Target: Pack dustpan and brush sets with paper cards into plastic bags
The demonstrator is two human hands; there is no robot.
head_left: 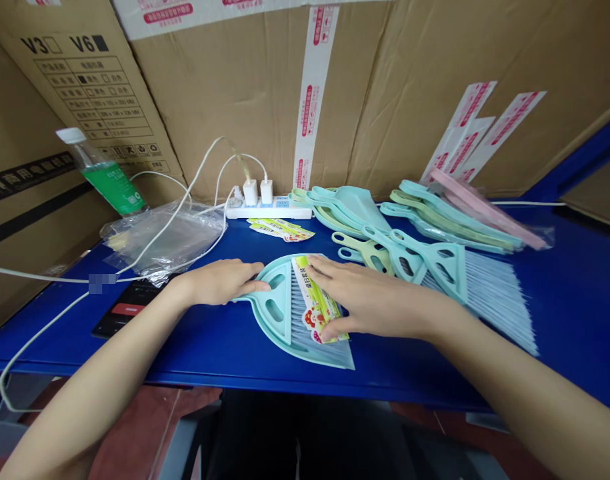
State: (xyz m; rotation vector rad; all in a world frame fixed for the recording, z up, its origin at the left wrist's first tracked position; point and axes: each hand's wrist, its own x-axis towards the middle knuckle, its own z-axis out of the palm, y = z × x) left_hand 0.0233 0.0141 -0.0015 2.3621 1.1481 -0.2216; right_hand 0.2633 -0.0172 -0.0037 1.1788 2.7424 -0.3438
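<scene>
on the blue tabletop [385, 360], near its front edge, lies a mint-green dustpan [265, 327], and inside it lies a small brush [281, 300] with grey-blue bristles, its head toward the dustpan's handle side. the left hand [225, 281] is at the handle side of this dustpan; its thumb and forefinger are close to each other over the handle, but i cannot tell how firmly they pinch. the right hand [369, 300] has its fingers a little spread, and with fingertips and thumb it holds a yellow and white printed packet [317, 300], which is on top of the bristles. behind the right hand there are more brushes [435, 267] in mint and pale green, and farther back are two groups of other dustpans, one of them with a pink dustpan [485, 207]. behind the left hand are a crumpled clear plastic bag [169, 233] and a white power strip [285, 212], with more packets [279, 229] just before the strip.
</scene>
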